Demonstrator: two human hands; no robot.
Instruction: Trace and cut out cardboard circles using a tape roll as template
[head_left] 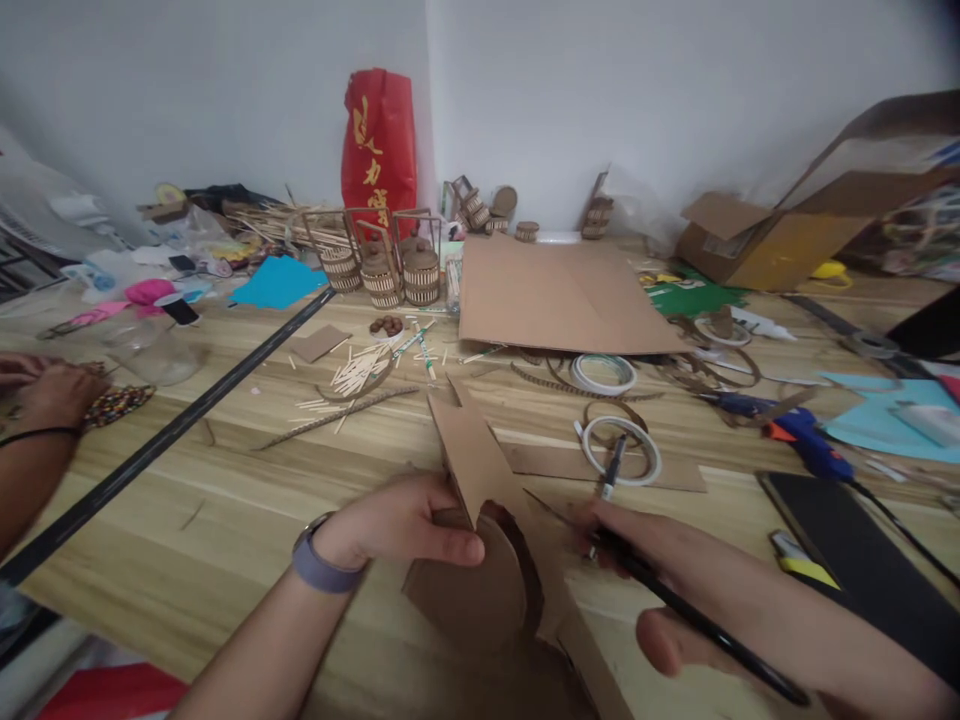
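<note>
Left grip: the left hand [409, 525] is grasping the cardboard piece [472, 450], thumb pressing near the round cardboard disc [480, 590].
Right grip: the right hand [675, 550] is holding a black-handled tool [720, 635], its thin tip pointing toward the cardboard; whether it is also gripping the marker [613, 468], I cannot tell.
Workpiece location: the cardboard is sitting before the wearer at the near side of the table [262, 510], a dark curved strip [532, 580] bordering the disc.
Handling: the board is probably behaving as light, fairly stiff and easily creased; flat faces are offering safer hold than the narrow point or curved rim.
Near edge: the table edge is running diagonally at lower left.
Left room: bare wood is showing between the left forearm and the long black strip [180, 420].
Right limits: the tape roll [657, 458], yellow-black cutter [802, 568] and dark slab [847, 540] are bordering the right arm.
Far limits: matchsticks [360, 370] and a large cardboard sheet [555, 290] are lying beyond.
</note>
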